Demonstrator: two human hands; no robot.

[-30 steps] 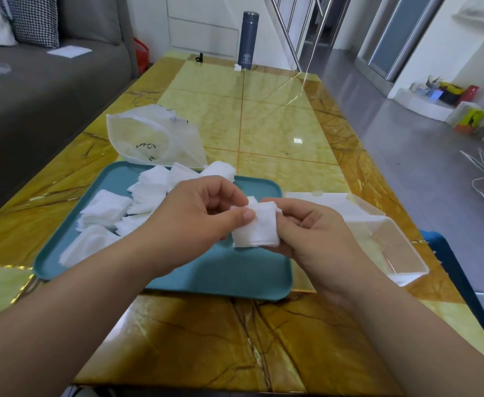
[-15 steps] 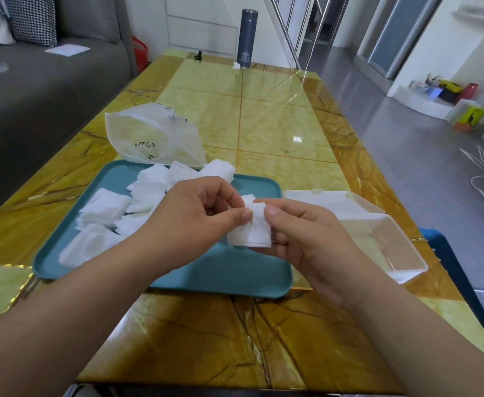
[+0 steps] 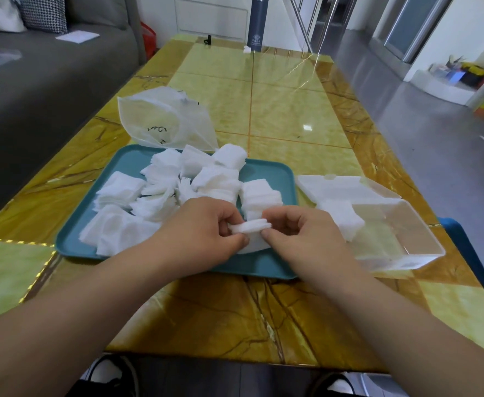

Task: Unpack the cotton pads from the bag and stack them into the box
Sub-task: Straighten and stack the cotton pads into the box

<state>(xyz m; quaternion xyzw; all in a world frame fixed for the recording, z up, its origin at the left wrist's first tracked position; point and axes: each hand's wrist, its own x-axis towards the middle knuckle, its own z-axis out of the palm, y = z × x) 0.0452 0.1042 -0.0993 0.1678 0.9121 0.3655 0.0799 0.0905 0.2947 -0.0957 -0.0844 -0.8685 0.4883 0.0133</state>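
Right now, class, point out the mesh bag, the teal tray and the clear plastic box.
mesh bag [image 3: 163,121], head view, on its translucent middle panel
teal tray [image 3: 258,266], head view, on the bare floor by its near edge
clear plastic box [image 3: 401,262], head view, on its near wall

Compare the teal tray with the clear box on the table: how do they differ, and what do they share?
The tray is opaque teal; the box is see-through plastic. The tray is shallow and lidless; the box is deeper, its lid flipped open behind it. The tray carries many loose heaps of pads; the box holds one small stack at its left end. Both are rectangular, sit on the table and hold white pads.
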